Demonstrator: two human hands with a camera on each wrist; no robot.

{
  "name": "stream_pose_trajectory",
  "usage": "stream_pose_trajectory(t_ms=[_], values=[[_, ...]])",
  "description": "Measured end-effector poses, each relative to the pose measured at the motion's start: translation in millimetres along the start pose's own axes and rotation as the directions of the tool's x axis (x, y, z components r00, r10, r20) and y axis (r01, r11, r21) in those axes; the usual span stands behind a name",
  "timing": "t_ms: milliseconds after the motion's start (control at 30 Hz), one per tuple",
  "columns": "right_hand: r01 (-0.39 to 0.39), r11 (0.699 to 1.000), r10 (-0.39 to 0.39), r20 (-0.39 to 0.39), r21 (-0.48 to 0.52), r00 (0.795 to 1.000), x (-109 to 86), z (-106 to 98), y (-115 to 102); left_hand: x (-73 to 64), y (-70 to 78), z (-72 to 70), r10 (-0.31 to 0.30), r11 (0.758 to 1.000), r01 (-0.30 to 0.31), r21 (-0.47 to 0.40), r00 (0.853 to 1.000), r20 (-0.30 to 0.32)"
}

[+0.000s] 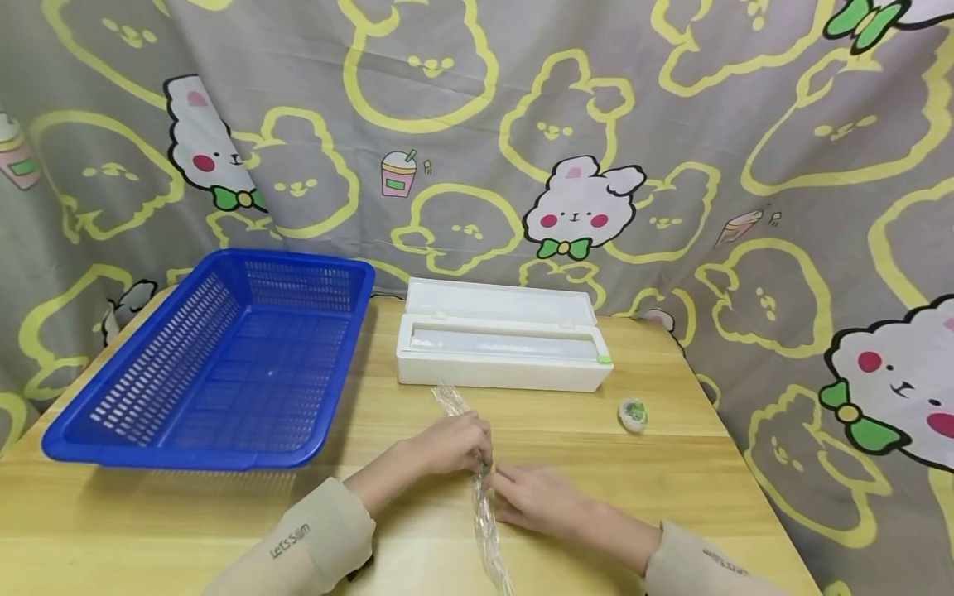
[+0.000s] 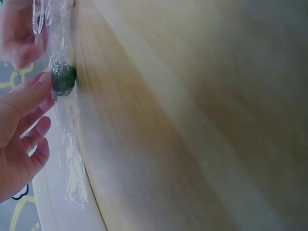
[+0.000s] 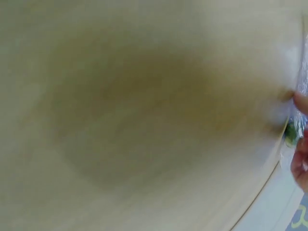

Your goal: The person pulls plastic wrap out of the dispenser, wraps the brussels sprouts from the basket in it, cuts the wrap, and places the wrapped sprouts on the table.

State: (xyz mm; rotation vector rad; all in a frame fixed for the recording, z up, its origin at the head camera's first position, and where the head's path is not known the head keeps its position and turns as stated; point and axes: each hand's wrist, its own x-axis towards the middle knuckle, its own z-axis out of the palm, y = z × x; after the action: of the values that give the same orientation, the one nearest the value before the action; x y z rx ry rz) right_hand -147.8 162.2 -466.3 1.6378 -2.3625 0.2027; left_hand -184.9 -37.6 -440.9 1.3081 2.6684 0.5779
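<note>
A crumpled strip of clear plastic wrap [image 1: 486, 530] runs lengthwise over the table between both hands. Inside it is a small, dark green, rounded item [image 2: 63, 78]; its exact kind cannot be told. My left hand [image 1: 450, 443] pinches the wrapped item between thumb and fingers, as the left wrist view [image 2: 21, 125] shows. On the right side of the strip and closer to me, my right hand [image 1: 540, 497] pinches the wrap beside the green item. Only fingertips [image 3: 301, 102] of the right hand appear in the right wrist view, at the edge.
A white plastic wrap dispenser box [image 1: 503, 374] with its lid raised stands at the back, a clear roll inside. To the left sits a blue perforated basket [image 1: 216, 457]. A small film-wrapped green and white ball [image 1: 633, 415] lies at the right. Patterned curtain [image 1: 462, 165] hangs behind the table.
</note>
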Motion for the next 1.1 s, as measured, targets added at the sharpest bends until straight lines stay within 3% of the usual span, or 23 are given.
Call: stream_pose_trajectory(t_ms=[100, 167, 267, 333, 433, 533, 600, 667, 800, 933, 1033, 1100], values=[[0.090, 0.995, -0.093, -0.051, -0.052, 0.994, 3.5, 3.9, -0.2, 0.1, 0.0, -0.8, -0.026, 1.000, 0.026, 0.003, 1.000, 0.010], [0.096, 0.995, -0.097, -0.087, -0.025, 0.991, 5.2, 6.1, 0.5, 0.2, -0.3, -0.8, -0.043, 0.999, 0.043, 0.006, 0.999, 0.015], [0.032, 0.989, -0.010, -0.147, 0.142, 0.989, 7.1, 5.9, 2.8, 0.8, -0.2, -0.5, -0.066, 0.998, 0.066, 0.003, 0.998, 0.008], [-0.056, 0.954, 0.109, -0.166, 0.295, 0.980, 8.4, 4.9, 4.1, 0.5, 0.1, -0.3, -0.089, 0.996, 0.089, -0.022, 0.996, 0.000], [-0.241, 0.835, 0.336, -0.111, 0.494, 0.935, 11.6, 3.1, 4.5, -0.7, -0.1, 0.5, -0.110, 0.992, 0.108, -0.067, 0.994, -0.017], [-0.405, 0.677, 0.515, -0.003, 0.614, 0.857, 15.8, 3.2, 4.2, -1.9, -0.8, 1.2, -0.114, 0.989, 0.111, -0.093, 0.993, -0.036], [-0.455, 0.597, 0.571, 0.048, 0.661, 0.819, 18.5, 4.4, 5.2, -2.2, -1.1, 1.8, -0.115, 0.989, 0.110, -0.099, 0.992, -0.044], [-0.471, 0.544, 0.598, 0.073, 0.694, 0.798, 19.9, 6.5, 6.6, -1.9, -0.9, 2.9, -0.122, 0.988, 0.116, -0.103, 0.991, -0.049], [-0.478, 0.509, 0.620, 0.080, 0.716, 0.780, 22.9, 10.1, 9.0, -1.4, -0.4, 4.4, -0.142, 0.983, 0.134, -0.124, 0.988, -0.060], [-0.541, 0.494, 0.667, 0.102, 0.680, 0.738, 25.5, 12.6, 8.3, -2.0, 0.0, 5.1, -0.151, 0.986, 0.142, -0.093, 0.984, -0.099], [-0.581, 0.483, 0.693, 0.119, 0.655, 0.711, 28.1, 14.0, 6.5, -6.4, 1.9, 1.9, -0.183, 0.983, 0.177, -0.054, 0.973, -0.137], [-0.585, 0.476, 0.699, 0.122, 0.656, 0.705, 30.1, 14.9, 5.7, -11.5, 4.4, -2.5, -0.206, 0.979, 0.201, -0.044, 0.965, -0.162]])
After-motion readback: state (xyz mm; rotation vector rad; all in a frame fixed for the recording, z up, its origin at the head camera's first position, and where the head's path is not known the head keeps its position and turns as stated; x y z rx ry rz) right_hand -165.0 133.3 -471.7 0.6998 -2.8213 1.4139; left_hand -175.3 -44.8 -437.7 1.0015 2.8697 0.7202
